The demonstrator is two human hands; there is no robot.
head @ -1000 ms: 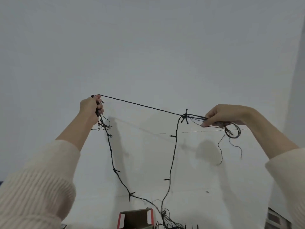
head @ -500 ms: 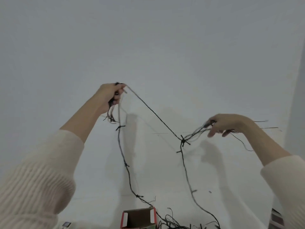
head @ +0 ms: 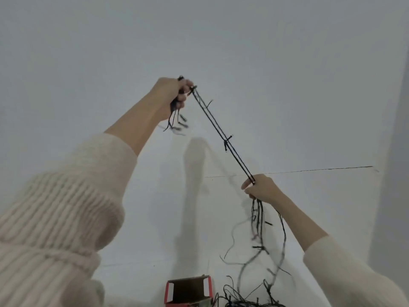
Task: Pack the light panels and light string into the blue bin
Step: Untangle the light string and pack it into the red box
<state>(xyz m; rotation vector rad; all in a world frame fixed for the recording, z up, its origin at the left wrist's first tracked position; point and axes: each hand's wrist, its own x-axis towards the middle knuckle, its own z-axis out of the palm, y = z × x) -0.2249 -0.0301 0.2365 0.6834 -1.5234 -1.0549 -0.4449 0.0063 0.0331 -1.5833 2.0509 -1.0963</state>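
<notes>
A black light string (head: 224, 138) is stretched taut in a double strand between my two raised hands. My left hand (head: 174, 94) is up high and grips one end of the loops, with short ends dangling below it. Lower and to the right, my right hand (head: 260, 188) holds the other end of the strands. More of the string hangs down from it, blurred, to a tangled pile (head: 250, 301) at the bottom edge. No blue bin or light panels are in view.
An open red and white cardboard box (head: 188, 290) sits at the bottom centre, left of the tangled string. A plain white wall fills the view, with a darker edge at the far right.
My left hand rose and moved right; my right hand dropped lower. The string between them went from one slack strand with a hanging loop to a taut doubled strand.
</notes>
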